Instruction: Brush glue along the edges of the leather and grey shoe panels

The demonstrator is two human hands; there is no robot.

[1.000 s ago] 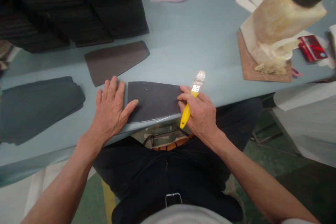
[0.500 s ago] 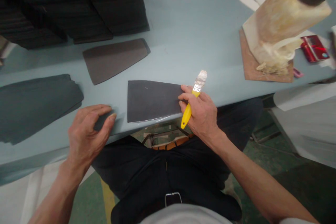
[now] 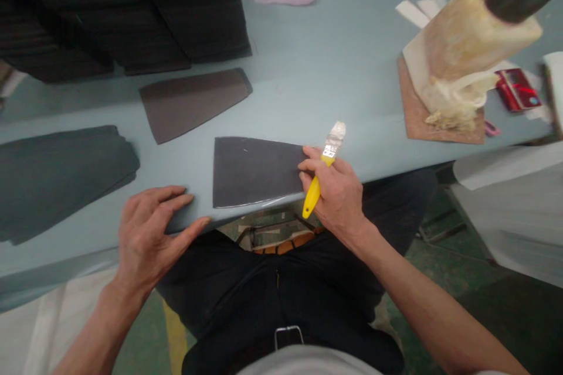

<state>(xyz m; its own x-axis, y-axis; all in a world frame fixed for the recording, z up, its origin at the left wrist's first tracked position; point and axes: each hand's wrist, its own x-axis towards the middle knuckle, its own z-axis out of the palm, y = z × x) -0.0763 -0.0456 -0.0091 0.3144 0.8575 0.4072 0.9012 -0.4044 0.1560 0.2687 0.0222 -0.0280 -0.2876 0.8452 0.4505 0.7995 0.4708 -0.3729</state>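
Right hand (image 3: 336, 190) is the busy one here: fingers curled in, mostly closed around a yellow-handled brush (image 3: 325, 163), which sits slantwise with its pale, crusty-looking bristles pointing away from the person and the handle's end towards them. Those same fingertips are right at the narrow end of a dark grey panel (image 3: 259, 171), looks like they're touching it, though can't really tell if they're pinching it or just resting there. The panel itself lies flat at the near edge of the blue-grey table (image 3: 352, 82), between the two hands, wide end to the left, with a shiny line along its near edge. Left hand (image 3: 152, 222) has nothing in it, half open, fingers loosely bent and the thumb stuck well out from them, over the table's edge and apart from the panel; whether the fingertips actually touch the tabletop, hard to say. Just beyond the panel there's a brown piece (image 3: 196, 104) of similar shape, and a dark green stack (image 3: 61, 179) sits off to the left, past the left hand.
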